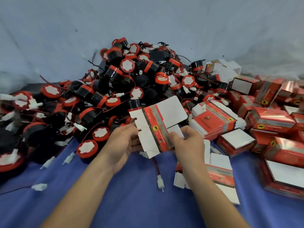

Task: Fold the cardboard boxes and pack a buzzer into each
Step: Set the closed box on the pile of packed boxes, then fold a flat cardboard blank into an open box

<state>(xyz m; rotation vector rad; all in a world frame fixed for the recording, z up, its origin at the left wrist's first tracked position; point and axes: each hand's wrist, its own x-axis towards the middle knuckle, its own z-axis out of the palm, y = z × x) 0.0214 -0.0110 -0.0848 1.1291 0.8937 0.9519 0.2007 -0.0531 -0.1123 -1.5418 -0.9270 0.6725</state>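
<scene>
Both hands meet above the middle of the work surface. The left hand [122,142] grips the left edge of a flattened cardboard box [158,127], fingers curled behind its white flaps. The right hand [187,142] pinches the lower right flap with the thumb on top. The box is held off the surface, tilted and unfolded. Its card is matt white on the flaps, with a glossy red and grey printed band and a small round yellow emblem down the middle.

Under the bare forearms lies a blue cloth [131,203], soft and faintly creased. A white plastic connector [160,181] on a thin red and black wire rests on it between the arms. Another flat box blank [220,173] lies partly under the right forearm. To the left, a single buzzer [87,148] stands on the cloth: a short black cylinder with a red rim and a white face.

Just right of the held box sits a stack of flat blanks [215,119]. Beyond it, folded boxes [271,119] are heaped along the right side, rectangular and shiny red with white end panels.

Behind the held box rises a heap of buzzers [131,76], black and red drums tangled with thin wires and white plugs. A pale grey-blue backdrop [148,22], wrinkled like fabric, closes the scene behind the heap
</scene>
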